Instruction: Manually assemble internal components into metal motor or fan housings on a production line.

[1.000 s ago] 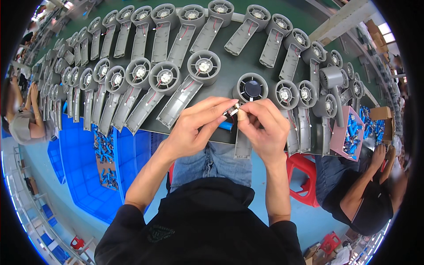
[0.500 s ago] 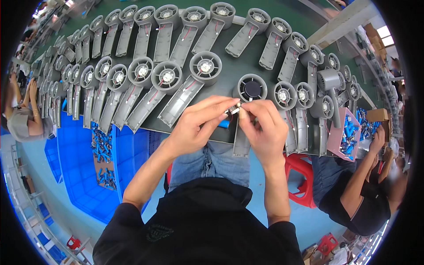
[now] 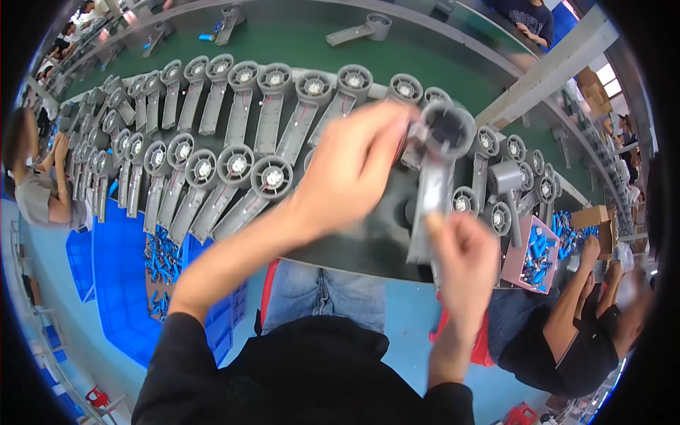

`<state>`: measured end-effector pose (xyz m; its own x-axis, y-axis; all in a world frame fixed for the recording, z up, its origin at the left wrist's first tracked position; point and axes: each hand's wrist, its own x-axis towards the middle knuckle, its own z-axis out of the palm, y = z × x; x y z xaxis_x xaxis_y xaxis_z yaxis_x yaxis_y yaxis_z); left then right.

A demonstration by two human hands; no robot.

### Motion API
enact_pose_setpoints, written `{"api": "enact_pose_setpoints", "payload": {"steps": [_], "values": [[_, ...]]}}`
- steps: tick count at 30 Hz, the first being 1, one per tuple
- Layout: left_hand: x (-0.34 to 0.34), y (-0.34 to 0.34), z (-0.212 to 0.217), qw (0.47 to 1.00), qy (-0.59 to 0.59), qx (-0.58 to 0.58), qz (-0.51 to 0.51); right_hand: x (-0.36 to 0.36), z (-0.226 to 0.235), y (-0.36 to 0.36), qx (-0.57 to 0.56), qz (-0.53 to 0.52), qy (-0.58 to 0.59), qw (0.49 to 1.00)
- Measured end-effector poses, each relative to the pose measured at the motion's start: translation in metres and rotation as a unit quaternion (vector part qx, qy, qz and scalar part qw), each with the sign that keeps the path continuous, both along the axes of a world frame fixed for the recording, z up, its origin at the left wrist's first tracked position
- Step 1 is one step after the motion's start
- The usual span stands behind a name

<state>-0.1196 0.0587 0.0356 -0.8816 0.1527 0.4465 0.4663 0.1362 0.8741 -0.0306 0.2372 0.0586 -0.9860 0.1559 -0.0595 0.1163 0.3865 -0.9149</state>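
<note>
In front of me a grey handheld fan housing [image 3: 432, 188] stands tilted, its round head with a dark disc up and its handle down; motion smears it. My right hand [image 3: 466, 256] is closed, fingers pinched on the lower handle. To the left of the fan head, my left hand [image 3: 358, 163] has its fingers pressed together at the head's edge. A thin red line, perhaps a wire, shows by those fingertips, but what they hold is blurred. Several similar housings [image 3: 236, 165] with white centres lie in rows around both hands.
A green conveyor belt [image 3: 283, 44] runs behind the rows. At the right stands a pink box [image 3: 520, 255] of blue cylindrical cells, beside a co-worker's arms [image 3: 567, 297]. Blue bins [image 3: 127, 283] stand at the lower left. A slanted pale post [image 3: 545, 67] rises at the upper right.
My hands have parted from the small part they both pinched. The right hand now grips the housing handle, and the left has moved up to the fan head. The view has tilted upward.
</note>
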Motion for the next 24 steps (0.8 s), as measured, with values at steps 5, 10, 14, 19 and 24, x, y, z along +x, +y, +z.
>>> {"api": "enact_pose_setpoints", "payload": {"steps": [5,10,14,19,24], "values": [[-0.179,0.014,0.018,0.998,-0.029,-0.062,0.006,-0.193,0.015,0.029,0.268,0.084,0.068,0.957],[-0.309,0.010,-0.047,0.963,0.015,-0.252,0.093,-0.352,-0.074,0.046,0.238,0.105,0.065,0.963],[-0.324,-0.001,-0.052,0.931,0.074,-0.317,0.163,-0.375,-0.100,0.035,0.259,0.094,0.011,0.961],[-0.353,-0.032,-0.082,0.896,0.171,-0.345,0.222,-0.339,-0.074,0.034,0.366,0.069,0.016,0.928],[-0.335,-0.049,-0.051,0.924,0.076,-0.350,0.136,-0.209,0.020,0.071,0.360,0.081,0.024,0.929]]}}
